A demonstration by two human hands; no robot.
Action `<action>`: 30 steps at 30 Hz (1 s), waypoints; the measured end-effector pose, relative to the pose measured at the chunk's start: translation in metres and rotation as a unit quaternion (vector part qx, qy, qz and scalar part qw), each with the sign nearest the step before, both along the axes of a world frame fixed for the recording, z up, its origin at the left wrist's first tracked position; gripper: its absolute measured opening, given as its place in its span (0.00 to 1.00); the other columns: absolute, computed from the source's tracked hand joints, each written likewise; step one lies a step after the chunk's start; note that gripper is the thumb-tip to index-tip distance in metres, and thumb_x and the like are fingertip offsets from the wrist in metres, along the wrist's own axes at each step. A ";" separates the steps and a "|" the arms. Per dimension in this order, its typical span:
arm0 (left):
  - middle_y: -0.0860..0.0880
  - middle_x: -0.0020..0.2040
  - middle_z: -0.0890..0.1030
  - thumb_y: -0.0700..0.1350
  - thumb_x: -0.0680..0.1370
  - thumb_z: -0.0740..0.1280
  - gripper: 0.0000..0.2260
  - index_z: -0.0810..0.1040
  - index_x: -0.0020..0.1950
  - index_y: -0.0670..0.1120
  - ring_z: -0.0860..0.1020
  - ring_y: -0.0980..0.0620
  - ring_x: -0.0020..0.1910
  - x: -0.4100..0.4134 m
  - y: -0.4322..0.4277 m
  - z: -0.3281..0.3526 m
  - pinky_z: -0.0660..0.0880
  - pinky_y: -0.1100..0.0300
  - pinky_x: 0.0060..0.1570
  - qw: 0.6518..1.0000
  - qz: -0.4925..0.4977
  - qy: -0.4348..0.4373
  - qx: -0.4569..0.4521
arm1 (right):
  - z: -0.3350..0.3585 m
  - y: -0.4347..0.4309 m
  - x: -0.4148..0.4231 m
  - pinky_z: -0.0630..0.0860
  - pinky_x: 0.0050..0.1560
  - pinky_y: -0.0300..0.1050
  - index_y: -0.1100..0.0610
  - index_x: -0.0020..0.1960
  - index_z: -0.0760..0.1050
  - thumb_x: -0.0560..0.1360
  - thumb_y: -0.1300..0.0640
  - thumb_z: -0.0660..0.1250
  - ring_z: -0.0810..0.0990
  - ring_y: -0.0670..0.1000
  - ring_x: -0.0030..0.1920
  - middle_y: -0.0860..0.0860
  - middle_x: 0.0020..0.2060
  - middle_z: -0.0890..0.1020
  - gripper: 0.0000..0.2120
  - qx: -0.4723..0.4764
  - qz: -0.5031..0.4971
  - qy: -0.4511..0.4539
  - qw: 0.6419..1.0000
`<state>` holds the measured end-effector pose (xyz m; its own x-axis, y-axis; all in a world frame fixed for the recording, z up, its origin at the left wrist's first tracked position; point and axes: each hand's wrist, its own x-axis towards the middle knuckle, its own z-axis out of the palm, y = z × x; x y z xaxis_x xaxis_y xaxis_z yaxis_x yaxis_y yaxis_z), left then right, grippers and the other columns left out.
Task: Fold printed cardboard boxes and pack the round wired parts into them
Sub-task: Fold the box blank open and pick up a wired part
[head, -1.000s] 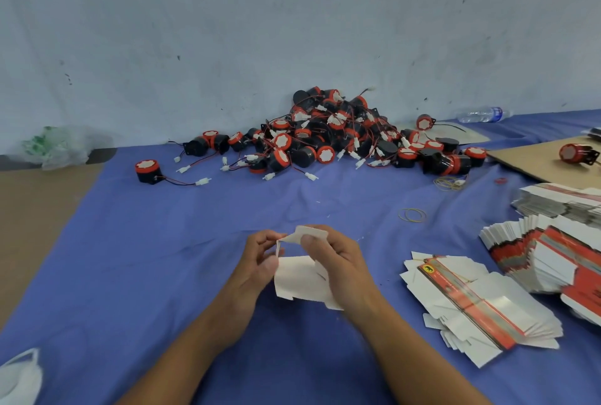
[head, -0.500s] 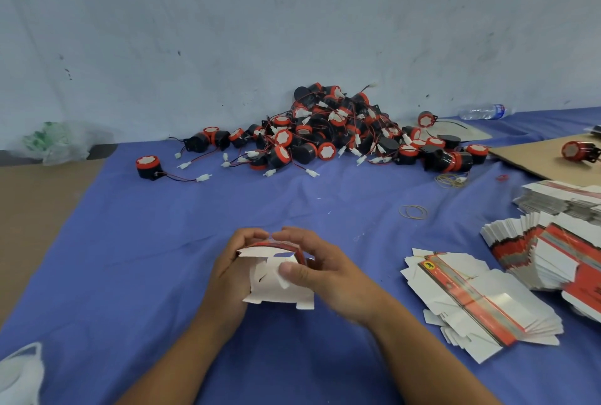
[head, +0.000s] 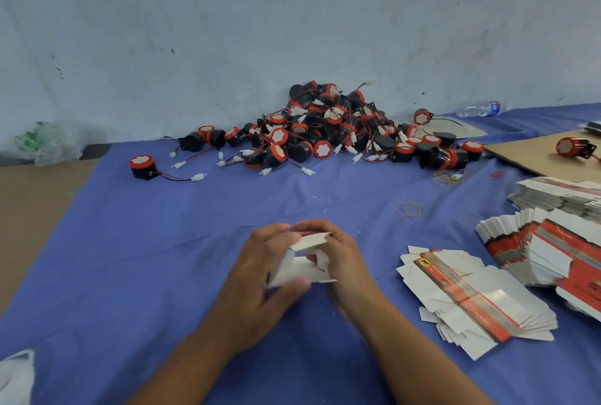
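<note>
A small white cardboard box (head: 300, 269), partly folded with a red printed edge at its top, sits between both hands over the blue cloth. My left hand (head: 260, 274) grips its left side, thumb curled under the lower edge. My right hand (head: 344, 261) holds the right side, fingers wrapped over the top flap. A big heap of round black-and-red wired parts (head: 328, 131) lies against the far wall. One stray part (head: 142, 166) rests to the heap's left. A fanned stack of flat printed boxes (head: 471, 300) lies to the right of my hands.
More flat box stacks (head: 553, 242) stand at the right edge. A brown cardboard sheet (head: 533, 157) carries one wired part (head: 572, 147). Rubber bands (head: 409, 209) lie on the blue cloth (head: 130, 258). A plastic bottle (head: 478, 109) and a crumpled bag (head: 48, 144) sit by the wall.
Both hands have turned and closed the box: the open flap seen earlier is now folded down, and my left thumb has slid under the bottom edge. The box sits slightly lower and more squared.
</note>
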<state>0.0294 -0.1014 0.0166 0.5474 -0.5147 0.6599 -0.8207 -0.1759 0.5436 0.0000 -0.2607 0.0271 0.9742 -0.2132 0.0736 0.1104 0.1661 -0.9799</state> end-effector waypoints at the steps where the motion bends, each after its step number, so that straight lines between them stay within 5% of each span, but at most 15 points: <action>1: 0.54 0.65 0.73 0.58 0.79 0.63 0.16 0.71 0.66 0.57 0.73 0.52 0.64 0.002 0.001 -0.001 0.70 0.63 0.61 0.999 0.019 0.015 -0.034 | 0.000 0.002 -0.002 0.69 0.51 0.51 0.53 0.49 0.81 0.69 0.52 0.64 0.76 0.51 0.47 0.54 0.44 0.83 0.12 -0.019 0.016 -0.009 1.000; 3: 0.56 0.57 0.77 0.58 0.78 0.62 0.11 0.73 0.60 0.61 0.77 0.54 0.54 0.004 0.003 0.000 0.73 0.66 0.52 0.990 0.040 0.098 -0.089 | 0.001 0.008 -0.004 0.71 0.52 0.50 0.50 0.50 0.80 0.71 0.45 0.64 0.76 0.49 0.47 0.48 0.44 0.80 0.13 -0.051 0.058 -0.030 0.997; 6: 0.59 0.52 0.79 0.61 0.76 0.62 0.09 0.74 0.55 0.62 0.79 0.57 0.48 0.007 0.004 0.000 0.74 0.67 0.44 0.970 0.039 0.202 -0.128 | 0.003 0.013 -0.008 0.74 0.53 0.58 0.51 0.52 0.79 0.76 0.37 0.61 0.77 0.50 0.48 0.55 0.46 0.81 0.19 -0.119 0.075 -0.058 0.988; 10: 0.60 0.53 0.79 0.61 0.77 0.59 0.18 0.73 0.58 0.50 0.79 0.58 0.49 0.007 0.001 0.001 0.75 0.66 0.46 0.967 0.032 0.220 -0.122 | 0.005 0.012 -0.010 0.75 0.56 0.66 0.48 0.55 0.79 0.76 0.27 0.56 0.79 0.60 0.53 0.57 0.49 0.81 0.28 -0.176 0.053 -0.070 0.981; 13: 0.62 0.54 0.77 0.66 0.79 0.53 0.23 0.71 0.60 0.49 0.78 0.58 0.52 0.004 0.000 0.004 0.73 0.69 0.48 0.976 0.018 0.188 -0.109 | 0.005 0.010 -0.010 0.74 0.56 0.68 0.47 0.56 0.79 0.73 0.25 0.57 0.79 0.62 0.54 0.57 0.50 0.82 0.30 -0.173 0.056 -0.080 0.980; 16: 0.60 0.54 0.77 0.63 0.82 0.48 0.22 0.72 0.58 0.49 0.77 0.57 0.53 0.004 0.001 0.007 0.72 0.70 0.50 0.978 0.026 0.185 -0.097 | 0.003 0.009 -0.011 0.76 0.49 0.54 0.46 0.57 0.78 0.72 0.22 0.54 0.78 0.54 0.48 0.50 0.47 0.81 0.32 -0.200 0.057 -0.082 0.975; 21: 0.57 0.50 0.82 0.49 0.85 0.54 0.12 0.77 0.56 0.51 0.79 0.59 0.47 0.012 0.006 0.001 0.72 0.72 0.45 0.958 0.072 0.250 -0.119 | 0.002 0.012 -0.013 0.71 0.44 0.36 0.47 0.60 0.77 0.79 0.41 0.61 0.75 0.42 0.42 0.39 0.42 0.77 0.16 -0.197 0.088 -0.084 0.973; 24: 0.57 0.52 0.82 0.48 0.83 0.56 0.11 0.78 0.57 0.51 0.80 0.60 0.49 0.010 0.005 0.003 0.74 0.70 0.47 0.956 0.054 0.261 -0.122 | 0.002 0.015 -0.011 0.72 0.41 0.41 0.45 0.54 0.79 0.77 0.49 0.62 0.74 0.44 0.39 0.46 0.38 0.77 0.09 -0.182 0.046 -0.058 0.981; 28: 0.67 0.66 0.70 0.55 0.79 0.58 0.20 0.64 0.71 0.58 0.70 0.65 0.67 -0.001 -0.001 0.000 0.68 0.71 0.61 0.965 0.069 0.238 -0.089 | 0.001 0.021 -0.009 0.73 0.40 0.44 0.47 0.50 0.80 0.77 0.51 0.61 0.76 0.46 0.39 0.50 0.38 0.80 0.09 -0.148 -0.004 -0.042 0.988; 30: 0.60 0.72 0.65 0.56 0.76 0.65 0.32 0.56 0.77 0.52 0.65 0.63 0.71 -0.007 -0.006 -0.002 0.65 0.70 0.65 0.979 0.128 0.154 -0.037 | 0.002 0.022 -0.008 0.77 0.47 0.47 0.51 0.52 0.81 0.80 0.54 0.61 0.80 0.51 0.44 0.54 0.45 0.84 0.09 -0.089 -0.039 -0.051 0.994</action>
<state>0.0225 -0.1069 0.0149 0.8309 -0.2917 0.4738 -0.5503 -0.3047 0.7774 -0.0078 -0.2383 0.0291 0.9410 -0.2623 0.2137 0.2158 -0.0213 -0.9762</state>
